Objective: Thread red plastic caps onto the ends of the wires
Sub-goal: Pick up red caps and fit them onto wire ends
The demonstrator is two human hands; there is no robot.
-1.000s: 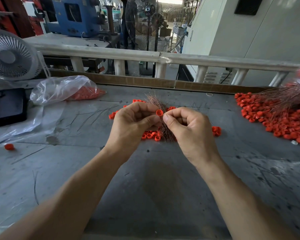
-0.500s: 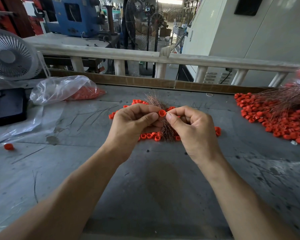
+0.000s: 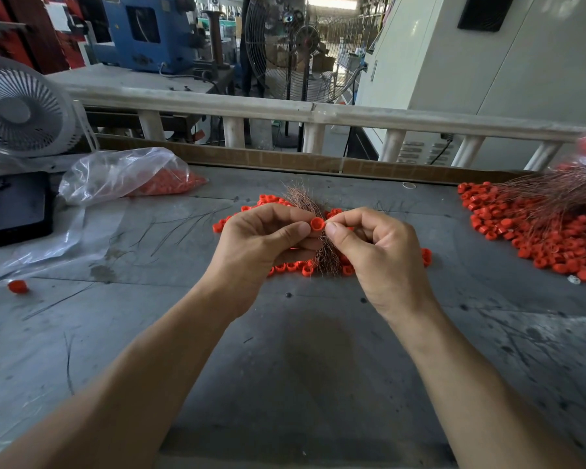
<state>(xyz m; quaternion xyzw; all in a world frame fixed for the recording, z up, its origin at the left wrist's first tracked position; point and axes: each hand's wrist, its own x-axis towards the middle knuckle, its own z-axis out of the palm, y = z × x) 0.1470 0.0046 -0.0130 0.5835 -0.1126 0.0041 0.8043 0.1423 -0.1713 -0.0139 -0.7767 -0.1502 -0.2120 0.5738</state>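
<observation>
My left hand point(image 3: 261, 242) pinches a red plastic cap point(image 3: 317, 224) between thumb and forefinger above the grey table point(image 3: 285, 350). My right hand point(image 3: 379, 252) has its thumb and forefinger pinched right beside the cap; the thin wire in that pinch is too fine to make out. Behind both hands lies a bundle of copper-coloured wires point(image 3: 305, 204), with loose red caps point(image 3: 285, 266) scattered around and under it. The hands hide the middle of the bundle.
A large heap of red caps strung on wires point(image 3: 535, 225) fills the right side. A clear plastic bag of caps point(image 3: 129, 176) lies at the back left, by a black phone point(image 3: 14, 208) and a white fan point(image 3: 21, 110). One stray cap point(image 3: 17, 286) sits at the left.
Both hands stay together over the wire bundle and have shifted slightly; the cap remains pinched in my left hand with the right fingertips against it.
</observation>
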